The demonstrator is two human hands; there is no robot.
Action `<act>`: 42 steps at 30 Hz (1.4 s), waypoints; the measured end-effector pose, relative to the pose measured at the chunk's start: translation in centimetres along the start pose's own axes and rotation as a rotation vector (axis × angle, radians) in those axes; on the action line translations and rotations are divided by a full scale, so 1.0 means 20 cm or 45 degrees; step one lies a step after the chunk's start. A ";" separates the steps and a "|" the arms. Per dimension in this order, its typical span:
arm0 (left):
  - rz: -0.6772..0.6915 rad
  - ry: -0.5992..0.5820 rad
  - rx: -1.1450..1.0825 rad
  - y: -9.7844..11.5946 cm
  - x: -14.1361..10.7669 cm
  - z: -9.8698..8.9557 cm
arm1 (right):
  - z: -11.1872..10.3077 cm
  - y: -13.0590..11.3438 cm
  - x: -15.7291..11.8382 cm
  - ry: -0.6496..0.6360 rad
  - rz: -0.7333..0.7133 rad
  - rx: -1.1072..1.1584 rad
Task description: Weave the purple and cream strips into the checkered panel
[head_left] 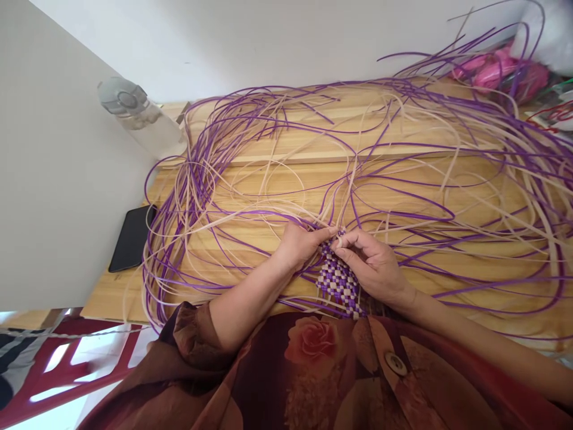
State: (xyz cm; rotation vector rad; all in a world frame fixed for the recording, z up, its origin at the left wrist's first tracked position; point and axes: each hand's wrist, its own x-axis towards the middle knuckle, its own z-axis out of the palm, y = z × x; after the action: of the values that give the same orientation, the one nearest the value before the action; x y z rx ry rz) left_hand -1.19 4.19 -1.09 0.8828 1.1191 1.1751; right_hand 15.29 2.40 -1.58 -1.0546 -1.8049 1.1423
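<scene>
The far end of the woven piece (335,278) is gripped by the left hand (301,246); a pale strand (339,242) is apparently pinched by the nearer right hand (378,269). The piece's long axis is directed from both hands' fingertips toward the torso.

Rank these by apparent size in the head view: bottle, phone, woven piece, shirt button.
1. Bottle
2. Phone and woven piece: too close to rank, as both are partly covered
3. Shirt button
</scene>
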 end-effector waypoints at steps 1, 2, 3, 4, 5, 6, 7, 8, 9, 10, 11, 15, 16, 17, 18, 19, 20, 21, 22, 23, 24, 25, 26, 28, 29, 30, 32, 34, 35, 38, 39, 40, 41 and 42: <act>0.028 0.042 0.016 -0.01 0.00 0.00 | 0.00 0.00 0.00 -0.015 0.009 0.001; 0.046 0.084 0.039 -0.02 0.00 0.01 | 0.00 0.00 0.01 -0.034 0.015 -0.005; 0.053 0.118 0.063 -0.03 0.00 0.01 | 0.00 0.00 0.01 -0.055 0.016 -0.016; 0.049 0.139 0.085 -0.03 0.00 0.01 | -0.01 0.00 0.01 -0.082 0.012 -0.028; 0.043 0.152 0.098 -0.04 0.00 0.01 | -0.01 0.00 0.02 -0.114 0.001 -0.039; 0.038 0.157 0.105 -0.04 -0.01 0.01 | -0.01 -0.01 0.02 -0.145 -0.015 -0.048; 0.035 0.155 0.107 -0.04 -0.01 0.01 | -0.01 -0.01 0.03 -0.175 -0.033 -0.054; 0.035 0.146 0.110 -0.04 -0.01 0.01 | -0.01 -0.02 0.03 -0.201 -0.052 -0.060; 0.037 0.130 0.113 -0.04 -0.01 0.01 | -0.02 -0.02 0.03 -0.220 -0.069 -0.064; 0.035 0.108 0.110 -0.03 -0.01 0.01 | -0.02 -0.03 0.03 -0.235 -0.079 -0.065; 0.032 0.086 0.099 -0.03 -0.01 0.01 | -0.03 -0.03 0.03 -0.248 -0.080 -0.062; -0.001 0.013 0.021 0.00 0.00 0.00 | -0.08 -0.06 0.04 -0.322 0.056 0.006; -0.008 0.002 0.016 0.01 0.00 0.00 | -0.10 -0.07 0.05 -0.316 0.122 0.038; -0.015 -0.009 0.013 0.01 0.00 0.00 | -0.12 -0.07 0.07 -0.288 0.191 0.069; -0.023 -0.019 0.008 0.02 0.00 0.00 | -0.13 -0.08 0.10 -0.244 0.256 0.092; -0.030 -0.025 0.001 0.02 0.00 0.00 | -0.15 -0.09 0.14 -0.196 0.315 0.097; -0.037 -0.029 -0.006 0.02 0.00 -0.01 | -0.16 -0.10 0.18 -0.157 0.362 0.083; -0.041 -0.031 -0.015 0.02 0.01 -0.01 | -0.17 -0.11 0.21 -0.134 0.393 0.051; -0.042 -0.029 -0.024 0.02 0.01 0.00 | -0.18 -0.12 0.25 -0.131 0.414 0.012; -0.041 -0.027 -0.035 0.02 0.01 0.00 | -0.18 -0.12 0.29 -0.136 0.433 -0.023; -0.040 -0.029 -0.049 0.02 0.01 0.00 | -0.18 -0.13 0.31 -0.143 0.453 -0.050; -0.042 -0.035 -0.068 0.02 0.01 0.00 | -0.18 -0.13 0.33 -0.151 0.470 -0.070; -0.044 -0.038 -0.088 0.02 0.01 0.00 | -0.18 -0.13 0.34 -0.158 0.485 -0.092; -0.051 -0.042 -0.115 0.02 0.00 0.01 | -0.17 -0.12 0.35 -0.189 0.483 -0.175; -0.053 -0.045 -0.118 0.02 0.00 0.01 | -0.17 -0.11 0.34 -0.204 0.452 -0.234; -0.054 -0.046 -0.116 0.02 0.00 0.01 | -0.17 -0.10 0.35 -0.216 0.398 -0.288; -0.055 -0.047 -0.097 0.02 0.00 0.00 | -0.17 -0.07 0.38 -0.177 0.232 -0.380; -0.054 -0.042 -0.060 0.02 0.00 0.00 | -0.19 -0.04 0.47 0.009 0.061 -0.430; -0.053 -0.028 -0.049 0.02 0.00 0.00 | -0.22 -0.02 0.53 0.155 0.015 -0.417; -0.089 0.020 -0.081 0.03 0.00 -0.01 | -0.30 0.01 0.73 0.611 0.126 -0.153; -0.116 0.040 -0.111 0.03 0.00 0.00 | -0.32 0.00 0.78 0.634 0.173 -0.066; -0.148 0.052 -0.143 0.03 0.00 0.00 | -0.33 -0.01 0.80 0.581 0.224 0.030; -0.177 0.053 -0.168 0.03 0.00 0.00 | -0.34 -0.02 0.80 0.461 0.262 0.101; -0.196 0.056 -0.189 0.04 0.01 0.00 | -0.33 -0.04 0.78 0.287 0.292 0.148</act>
State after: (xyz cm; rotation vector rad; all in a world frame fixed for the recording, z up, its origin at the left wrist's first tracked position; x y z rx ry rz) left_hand -1.29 4.44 -0.38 0.6485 1.0998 1.1388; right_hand 14.93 18.50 3.82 -1.2904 -1.4533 1.1939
